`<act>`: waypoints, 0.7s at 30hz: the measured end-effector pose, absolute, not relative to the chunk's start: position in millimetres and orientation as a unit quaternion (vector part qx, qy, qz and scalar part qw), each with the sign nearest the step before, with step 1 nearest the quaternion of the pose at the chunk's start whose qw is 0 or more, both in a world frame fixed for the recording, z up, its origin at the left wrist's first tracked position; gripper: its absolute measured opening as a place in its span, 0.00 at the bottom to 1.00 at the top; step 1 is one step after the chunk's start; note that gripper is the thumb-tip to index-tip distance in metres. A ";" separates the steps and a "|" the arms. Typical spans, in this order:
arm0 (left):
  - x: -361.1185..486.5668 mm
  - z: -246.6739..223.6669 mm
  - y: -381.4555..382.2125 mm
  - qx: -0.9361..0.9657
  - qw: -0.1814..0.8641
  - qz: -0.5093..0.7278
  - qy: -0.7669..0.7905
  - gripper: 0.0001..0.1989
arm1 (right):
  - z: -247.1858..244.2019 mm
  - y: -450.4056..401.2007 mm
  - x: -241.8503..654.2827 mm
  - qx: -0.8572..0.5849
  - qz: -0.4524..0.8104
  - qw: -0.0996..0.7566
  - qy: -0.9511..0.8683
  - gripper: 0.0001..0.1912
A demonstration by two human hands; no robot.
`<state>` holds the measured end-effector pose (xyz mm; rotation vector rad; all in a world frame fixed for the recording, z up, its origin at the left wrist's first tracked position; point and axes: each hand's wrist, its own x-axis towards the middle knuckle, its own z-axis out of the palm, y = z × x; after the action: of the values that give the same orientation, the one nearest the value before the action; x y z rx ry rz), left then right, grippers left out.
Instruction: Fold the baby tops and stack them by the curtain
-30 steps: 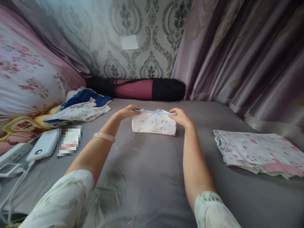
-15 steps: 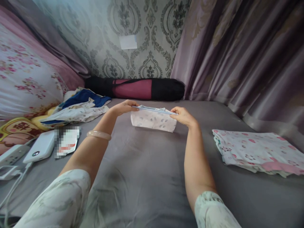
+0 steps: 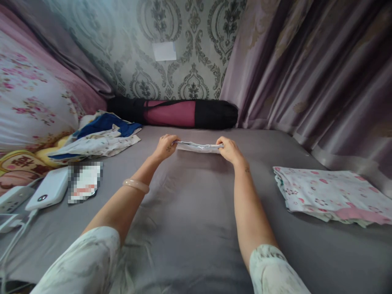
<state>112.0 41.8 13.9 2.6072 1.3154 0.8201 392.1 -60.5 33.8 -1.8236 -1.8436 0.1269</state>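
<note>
A small white cloth (image 3: 199,148) with a light blue edge is stretched sideways above the grey bedsheet (image 3: 190,204). My left hand (image 3: 167,146) pinches its left end, and my right hand (image 3: 228,149) grips its right end. Seen almost edge-on, the cloth looks like a narrow strip, with a shadow under it. Most of its printed face is hidden.
Folded pink-and-white printed fabric (image 3: 330,194) lies at right. At left are crumpled clothes (image 3: 104,136), a white power bank (image 3: 49,188), a power strip (image 3: 14,199), cables and a blurred packet (image 3: 85,182). A black-and-red roll bag (image 3: 171,113) lies along the wall.
The cloth's printed front, which hung down before, has tipped out of view, leaving a thin strip. Both hands still hold its ends, with the wrists turned and the hands slightly closer together.
</note>
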 end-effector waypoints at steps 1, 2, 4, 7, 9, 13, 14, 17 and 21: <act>109.2 9.6 38.4 0.864 0.053 0.260 0.428 0.16 | 34.1 -61.5 393.3 -0.673 0.068 0.253 -0.691 0.15; 106.4 6.0 34.9 0.869 0.051 0.253 0.422 0.16 | 34.7 -62.6 394.2 -0.671 0.088 0.238 -0.697 0.15; 101.2 0.7 28.2 0.881 0.050 0.239 0.404 0.16 | 36.2 -65.0 394.9 -0.671 0.125 0.211 -0.700 0.15; 94.4 -6.7 20.6 0.895 0.051 0.215 0.388 0.15 | 37.3 -68.4 393.3 -0.680 0.172 0.173 -0.692 0.17; 90.4 -13.2 17.2 0.902 0.056 0.200 0.379 0.16 | 36.4 -69.9 391.7 -0.682 0.196 0.147 -0.689 0.17; 84.6 -26.9 11.2 0.913 0.070 0.183 0.358 0.17 | 32.7 -70.9 390.2 -0.688 0.220 0.097 -0.685 0.18; 83.7 -29.4 9.3 0.914 0.074 0.179 0.357 0.17 | 32.0 -70.9 390.2 -0.691 0.222 0.086 -0.683 0.19; 81.7 -33.7 3.1 0.917 0.083 0.161 0.356 0.21 | 31.8 -70.9 390.2 -0.690 0.233 0.049 -0.683 0.21; 79.8 -33.8 -2.7 0.918 0.086 0.141 0.360 0.24 | 34.1 -71.7 391.1 -0.669 0.267 0.002 -0.694 0.22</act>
<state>79.8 -2.7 -33.8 2.7377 1.0733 0.4198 391.1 -71.7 34.1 -2.0987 -2.1768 0.8368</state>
